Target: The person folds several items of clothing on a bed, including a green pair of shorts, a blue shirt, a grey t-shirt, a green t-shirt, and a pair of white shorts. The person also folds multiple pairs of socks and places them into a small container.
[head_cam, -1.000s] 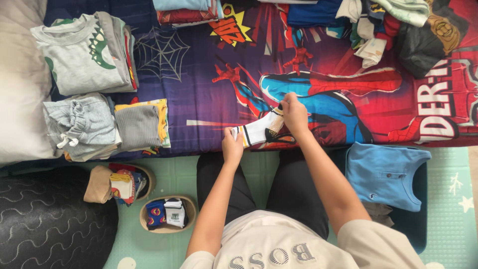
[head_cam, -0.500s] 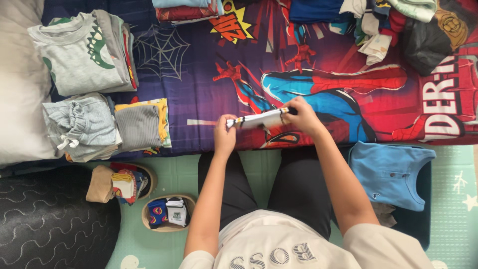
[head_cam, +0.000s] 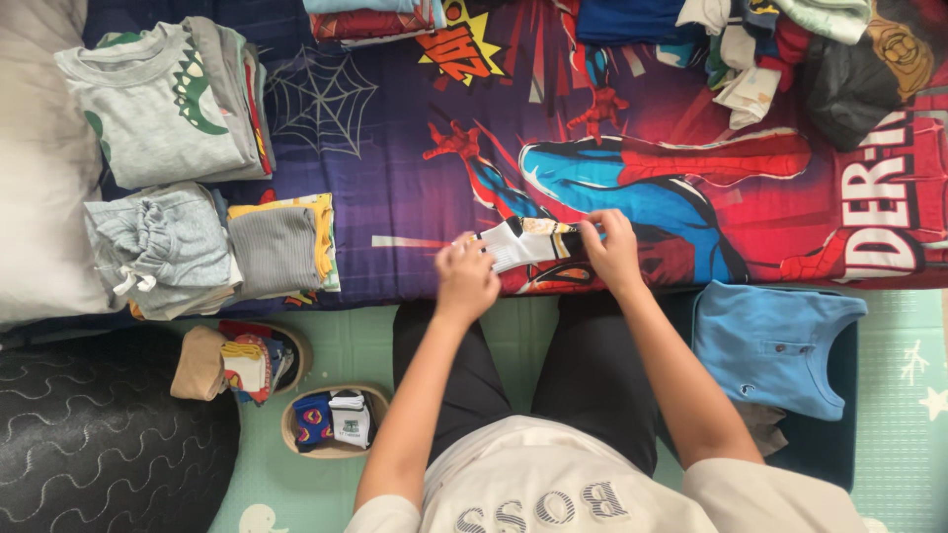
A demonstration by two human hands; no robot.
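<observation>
A small white sock point(head_cam: 528, 240) with dark and yellow bands lies stretched sideways on the colourful superhero bedspread point(head_cam: 415, 168), near its front edge. My left hand point(head_cam: 466, 276) grips the sock's left end. My right hand point(head_cam: 611, 249) pinches its right end. Both forearms reach forward from my lap, over my dark trousers.
Folded grey shirts point(head_cam: 158, 99) and shorts point(head_cam: 168, 247) are stacked at the bed's left. A loose heap of clothes point(head_cam: 790, 49) lies at the back right. Two small baskets with rolled socks point(head_cam: 331, 419) stand on the green floor mat. A blue shirt point(head_cam: 775, 345) rests at my right. A black cushion point(head_cam: 99, 434) is at the lower left.
The sock has gone from a tight roll held between both hands to lying flatter on the bedspread. My hands shifted slightly and still hold its two ends.
</observation>
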